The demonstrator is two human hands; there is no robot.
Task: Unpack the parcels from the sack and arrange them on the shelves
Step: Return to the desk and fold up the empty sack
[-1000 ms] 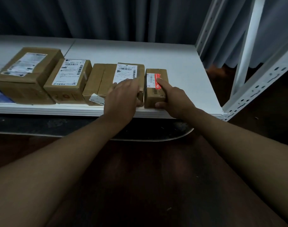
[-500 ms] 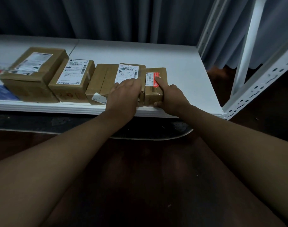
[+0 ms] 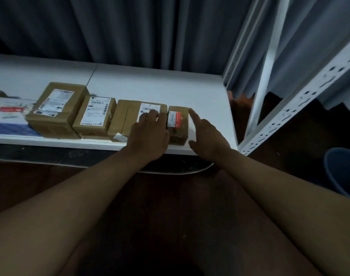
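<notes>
The left hand [image 3: 149,134] is lying on the wide box [image 3: 130,118], fingers loosely together. The right hand [image 3: 208,134], forefinger straight, is nudging the small box [image 3: 178,124] at the shelf's [image 3: 170,86] front edge near its right corner. Next likely needs another parcel.

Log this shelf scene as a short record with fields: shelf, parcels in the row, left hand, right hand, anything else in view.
shelf: white shelf, parcels lined along its front edge
parcels: four brown boxes in a row; smallest box with red label at the right end
left hand: left hand rests flat on the wide box
right hand: right hand beside the smallest box, index fingertip at its far right corner
other: white mailer at far left; blue bin on the floor
</notes>
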